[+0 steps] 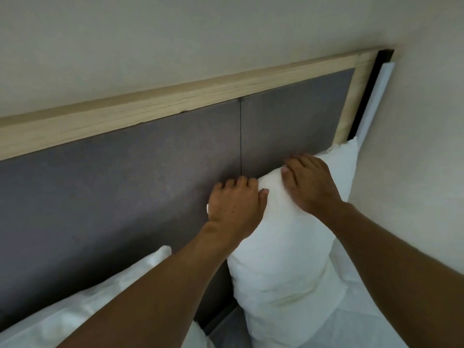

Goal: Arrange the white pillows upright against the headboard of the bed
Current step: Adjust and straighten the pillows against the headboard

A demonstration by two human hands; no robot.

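A white pillow (283, 267) stands upright against the grey padded headboard (140, 187), near its right end. My left hand (234, 205) grips the pillow's upper left corner, fingers curled over the top edge. My right hand (310, 183) lies palm-down on the pillow's top, fingers spread and pressing it. A second white pillow (82, 305) leans against the headboard at the lower left, partly hidden by my left forearm.
A light wooden frame (160, 104) borders the headboard along its top and right side. A cream wall (406, 187) closes in on the right, right beside the pillow. White bedding (356, 320) lies at the lower right. A dark gap shows between the pillows.
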